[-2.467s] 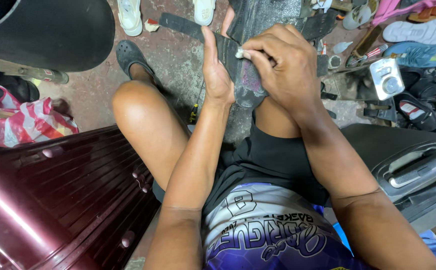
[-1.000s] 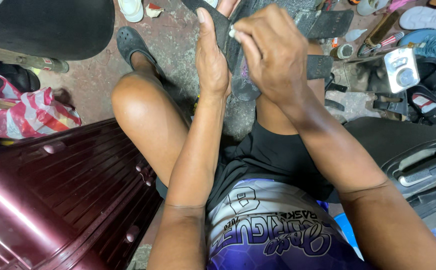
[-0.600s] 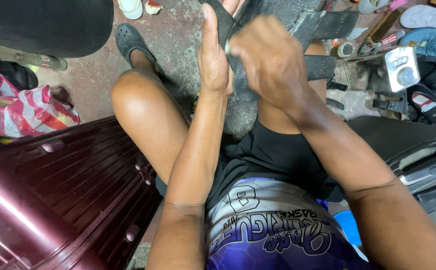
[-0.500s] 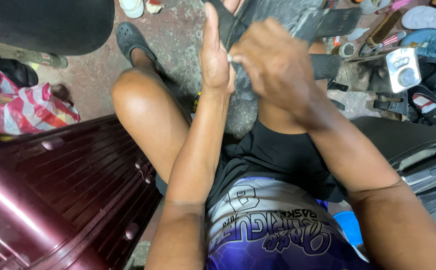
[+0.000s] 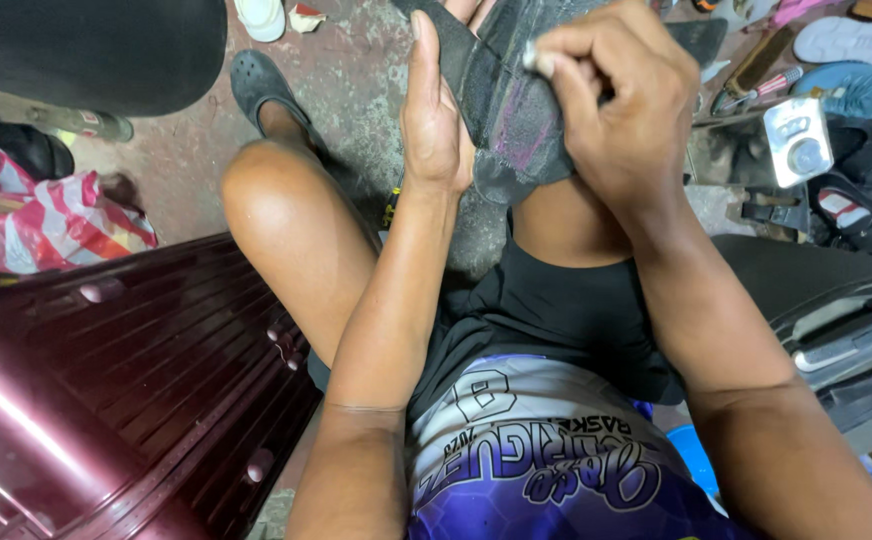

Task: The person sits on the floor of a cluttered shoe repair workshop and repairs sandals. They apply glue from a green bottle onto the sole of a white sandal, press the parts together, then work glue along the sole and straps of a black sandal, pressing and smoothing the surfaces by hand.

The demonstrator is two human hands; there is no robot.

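Dark fabric piece (image 5: 516, 110), a worn, stitched part that looks like a shoe upper or tongue, sits at the upper middle of the frame, draped over the person's right knee. The left hand (image 5: 434, 120) lies flat along its left edge, fingers straight and pointing to the top of the frame, palm pressed against the cloth to brace it; this grip is an open, flat press rather than a clasp. The right hand (image 5: 616, 100) is curled into a tight pinch on a small pale object (image 5: 534, 60), perhaps chalk or a bit of wax, though it is too small to tell, with its tip touching the fabric near the top edge. Faint pinkish lines show on the cloth below the pinch.

Judged from this, the step in hand is marking or rubbing along the fabric while it is held taut on the knee. The next move would call for steady pressure from the left palm so the cloth does not slide, and a short controlled stroke of the pinched object.

A maroon suitcase (image 5: 106, 390) fills the lower left, a grey suitcase (image 5: 836, 330) lies at the right, and sandals (image 5: 846, 40) and tools are scattered at the upper right on the concrete floor (image 5: 346, 80)
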